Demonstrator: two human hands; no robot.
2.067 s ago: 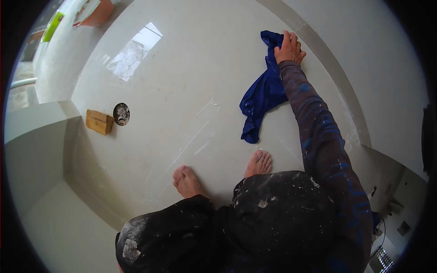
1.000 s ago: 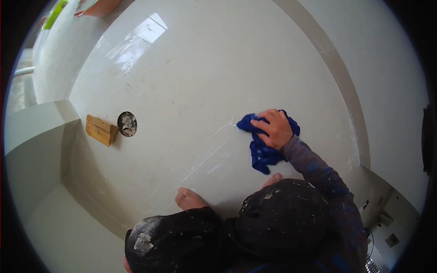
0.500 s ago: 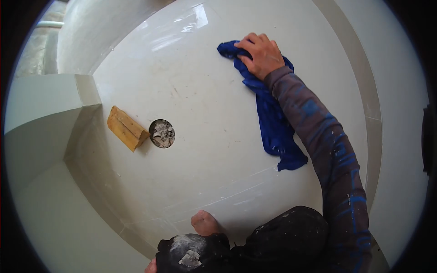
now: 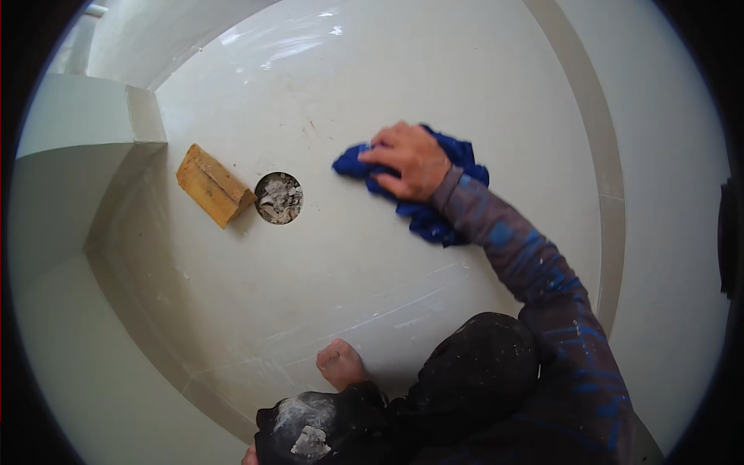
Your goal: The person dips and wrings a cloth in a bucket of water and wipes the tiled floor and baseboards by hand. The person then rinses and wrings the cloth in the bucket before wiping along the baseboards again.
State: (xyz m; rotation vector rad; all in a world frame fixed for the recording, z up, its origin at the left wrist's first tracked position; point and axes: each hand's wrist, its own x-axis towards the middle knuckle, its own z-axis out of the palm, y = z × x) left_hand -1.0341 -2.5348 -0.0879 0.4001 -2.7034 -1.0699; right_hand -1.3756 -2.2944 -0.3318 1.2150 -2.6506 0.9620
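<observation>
My right hand (image 4: 409, 161) presses down on a crumpled dark blue cloth (image 4: 457, 159) against the pale floor (image 4: 341, 263), its fingers bent and gripping the fabric. Some of the cloth bunches out past the fingertips on the left, and more lies behind and below the wrist. At the bottom edge, beside my knee, only a sliver of skin shows, which seems to be my left hand (image 4: 249, 456); its fingers are cut off by the frame. Left of the cloth is a round hole (image 4: 280, 198) in the floor with grey rubble inside.
A yellowish wooden block (image 4: 213, 186) lies right beside the hole. My bare foot (image 4: 341, 363) rests on the floor near my dark trousers (image 4: 480, 364). A tiled skirting (image 4: 612, 209) runs along the right wall, and a wall corner (image 4: 146, 115) juts in at left.
My right hand has drawn the cloth toward me and slightly left, nearer the hole. The cloth, stretched out long before, is now bunched up under the hand.
</observation>
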